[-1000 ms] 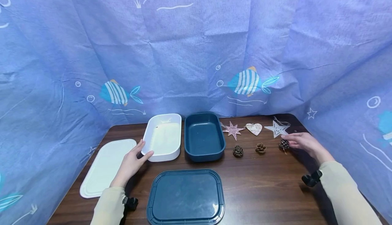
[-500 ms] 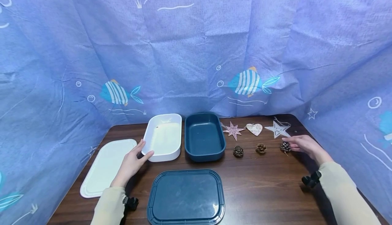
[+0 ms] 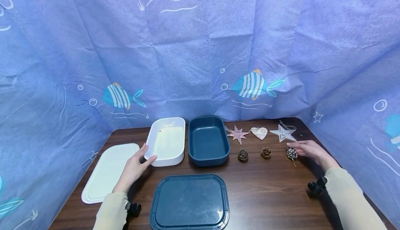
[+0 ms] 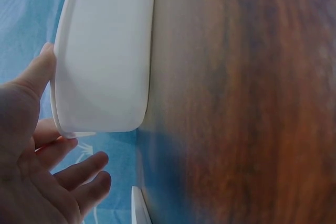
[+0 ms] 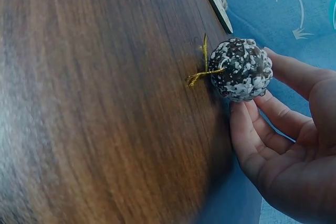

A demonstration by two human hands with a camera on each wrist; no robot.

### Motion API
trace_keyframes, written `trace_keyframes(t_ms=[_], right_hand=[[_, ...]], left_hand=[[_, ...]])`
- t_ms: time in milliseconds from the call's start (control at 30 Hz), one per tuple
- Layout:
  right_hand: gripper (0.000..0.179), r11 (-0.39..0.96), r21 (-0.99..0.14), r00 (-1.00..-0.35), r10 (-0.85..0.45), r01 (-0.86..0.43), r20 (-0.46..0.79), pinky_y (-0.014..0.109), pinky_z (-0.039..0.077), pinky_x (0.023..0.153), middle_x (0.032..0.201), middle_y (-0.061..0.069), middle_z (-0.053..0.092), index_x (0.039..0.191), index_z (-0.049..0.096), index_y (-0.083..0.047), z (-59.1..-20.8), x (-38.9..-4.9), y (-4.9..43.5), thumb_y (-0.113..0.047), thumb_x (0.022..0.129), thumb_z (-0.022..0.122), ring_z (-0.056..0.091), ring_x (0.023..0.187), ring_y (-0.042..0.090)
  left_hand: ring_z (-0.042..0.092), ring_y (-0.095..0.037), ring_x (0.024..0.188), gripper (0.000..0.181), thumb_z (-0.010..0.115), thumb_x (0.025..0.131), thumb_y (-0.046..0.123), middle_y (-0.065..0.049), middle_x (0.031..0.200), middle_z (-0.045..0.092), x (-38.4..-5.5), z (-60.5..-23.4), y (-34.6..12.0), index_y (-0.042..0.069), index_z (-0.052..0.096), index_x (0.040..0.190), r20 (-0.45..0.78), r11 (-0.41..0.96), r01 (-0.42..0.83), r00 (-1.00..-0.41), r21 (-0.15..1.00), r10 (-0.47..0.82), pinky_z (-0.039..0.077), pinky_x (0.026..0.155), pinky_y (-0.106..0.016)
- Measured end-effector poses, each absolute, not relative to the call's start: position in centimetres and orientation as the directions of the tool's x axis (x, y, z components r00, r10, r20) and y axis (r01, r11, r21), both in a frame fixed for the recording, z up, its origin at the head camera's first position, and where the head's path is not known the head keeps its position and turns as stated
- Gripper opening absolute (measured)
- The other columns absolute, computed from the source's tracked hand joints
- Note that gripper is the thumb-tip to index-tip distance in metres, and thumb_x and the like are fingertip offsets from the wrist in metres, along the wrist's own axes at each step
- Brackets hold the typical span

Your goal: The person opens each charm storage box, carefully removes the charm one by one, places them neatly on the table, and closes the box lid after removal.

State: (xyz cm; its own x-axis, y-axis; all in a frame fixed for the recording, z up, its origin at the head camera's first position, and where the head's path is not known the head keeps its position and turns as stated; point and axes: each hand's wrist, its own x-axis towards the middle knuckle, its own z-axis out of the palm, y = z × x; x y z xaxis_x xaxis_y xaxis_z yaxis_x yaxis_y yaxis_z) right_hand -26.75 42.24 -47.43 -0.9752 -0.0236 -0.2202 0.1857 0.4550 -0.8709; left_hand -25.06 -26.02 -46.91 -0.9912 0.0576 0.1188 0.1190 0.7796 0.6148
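Observation:
My left hand (image 3: 134, 166) touches the near left corner of a white rectangular box (image 3: 166, 139), thumb and forefinger spread along its walls. In the left wrist view the other fingers hang free below the box's rim. At the right, my right hand (image 3: 313, 152) pinches a white-flecked pine cone (image 5: 241, 69) between thumb and fingers. A gold string (image 5: 202, 74) hangs from the cone. Whether the cone touches the table cannot be told. Two brown pine cones (image 3: 243, 155) lie left of it. Behind them are a pink star (image 3: 239, 134), a pale heart (image 3: 259, 132) and a white star (image 3: 283, 133).
A dark blue box (image 3: 208, 141) stands beside the white one, at the table's back. Its matching dark blue lid (image 3: 190, 202) lies in front. A white lid (image 3: 110, 172) lies at the left. Blue fish-print fabric (image 3: 200, 49) hangs behind the wooden table (image 3: 268, 195).
The flecked pine cone has shifted slightly towards me and turned in my right hand, showing more of its white tips. My left hand and the boxes keep their places.

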Motion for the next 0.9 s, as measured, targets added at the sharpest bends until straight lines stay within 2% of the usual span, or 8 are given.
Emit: trace_keyframes(t_ms=[133, 267, 433, 567, 733, 900], right_hand=[[0.068, 0.473, -0.861, -0.974, -0.022, 0.188, -0.225, 0.021, 0.055, 0.084, 0.136, 0.029, 0.051, 0.133, 0.05, 0.021, -47.67, -26.76, 42.3, -0.037, 0.101, 0.062, 0.06, 0.11, 0.019], [0.074, 0.47, -0.861, -0.973, -0.016, 0.197, -0.231, 0.021, 0.055, 0.085, 0.139, 0.032, 0.047, 0.137, 0.042, 0.024, -47.72, -26.79, 42.39, -0.039, 0.102, 0.059, 0.06, 0.109, 0.016], [0.08, 0.447, -0.869, -0.971, -0.011, 0.21, -0.24, 0.019, 0.055, 0.083, 0.127, 0.021, 0.057, 0.139, 0.031, 0.029, -47.66, -26.78, 42.52, -0.038, 0.103, 0.057, 0.057, 0.095, 0.001], [0.082, 0.429, -0.877, -0.969, -0.011, 0.218, -0.246, 0.018, 0.055, 0.082, 0.114, 0.01, 0.062, 0.14, 0.028, 0.03, -47.65, -26.77, 42.56, -0.038, 0.103, 0.056, 0.056, 0.089, -0.004], [0.076, 0.379, -0.896, -0.968, -0.011, 0.229, -0.252, 0.017, 0.056, 0.079, 0.096, -0.008, 0.061, 0.139, 0.031, 0.027, -47.76, -26.77, 42.61, -0.036, 0.104, 0.055, 0.057, 0.082, -0.005], [0.069, 0.358, -0.909, -0.97, -0.028, 0.216, -0.241, 0.017, 0.055, 0.078, 0.092, -0.013, 0.061, 0.136, 0.037, 0.026, -47.88, -26.8, 42.65, -0.034, 0.106, 0.052, 0.058, 0.081, -0.004]], left_hand=[[0.031, -0.043, 0.145, 0.094, 0.059, 0.093, 0.065, -0.019, 0.163, 0.024, -25.1, -46.92, -25.98, -0.001, 0.032, 0.155, 0.122, 0.779, 0.122, -0.991, 0.615, 0.059, 0.029, 0.116, -0.057], [0.032, -0.043, 0.145, 0.093, 0.059, 0.094, 0.064, -0.019, 0.164, 0.023, -25.05, -46.77, -25.93, 0.0, 0.031, 0.156, 0.114, 0.773, 0.117, -0.992, 0.624, 0.058, 0.031, 0.115, -0.057], [0.031, -0.044, 0.145, 0.094, 0.059, 0.093, 0.064, -0.019, 0.163, 0.023, -24.96, -46.67, -25.81, -0.001, 0.031, 0.156, 0.105, 0.774, 0.113, -0.993, 0.623, 0.06, 0.03, 0.115, -0.058], [0.029, -0.044, 0.146, 0.095, 0.059, 0.093, 0.065, -0.019, 0.163, 0.023, -25.0, -46.74, -25.83, 0.0, 0.031, 0.156, 0.106, 0.777, 0.112, -0.993, 0.62, 0.058, 0.028, 0.116, -0.058], [0.029, -0.043, 0.146, 0.094, 0.059, 0.093, 0.064, -0.019, 0.163, 0.024, -25.0, -46.79, -25.89, 0.0, 0.031, 0.156, 0.116, 0.782, 0.119, -0.991, 0.612, 0.06, 0.028, 0.116, -0.058], [0.028, -0.043, 0.146, 0.093, 0.059, 0.094, 0.063, -0.019, 0.163, 0.024, -24.99, -46.84, -25.91, 0.0, 0.031, 0.156, 0.116, 0.781, 0.122, -0.991, 0.613, 0.063, 0.028, 0.116, -0.058]])
